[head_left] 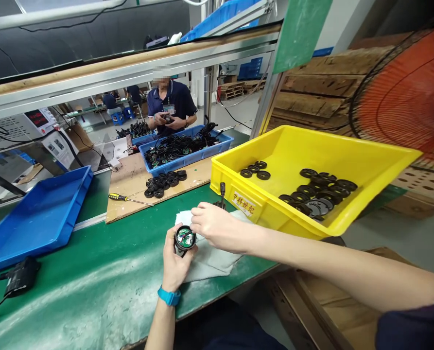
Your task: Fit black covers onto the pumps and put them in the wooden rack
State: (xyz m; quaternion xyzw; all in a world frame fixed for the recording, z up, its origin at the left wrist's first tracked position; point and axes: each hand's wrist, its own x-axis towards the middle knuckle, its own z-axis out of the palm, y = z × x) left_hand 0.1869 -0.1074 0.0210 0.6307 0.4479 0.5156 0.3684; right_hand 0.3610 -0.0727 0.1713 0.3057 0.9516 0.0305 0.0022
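Observation:
My left hand [174, 262] is closed around a small round black part [184, 239] with a green circuit board showing inside it, held above the green bench mat. A blue band is on that wrist. My right hand [214, 224] reaches in from the right, fingers curled at the part's upper right edge; what they pinch is hidden. A white cloth [209, 260] lies under both hands. A black tool handle [222, 191] stands upright just behind my right hand.
A yellow bin [275, 204] with several black round parts sits at right. An empty blue tray [38, 218] lies at left. A cardboard sheet [129, 182] carries more black parts and a yellow-handled screwdriver [124, 198]. Behind it, a blue tray [187, 158] of cables; a person stands beyond.

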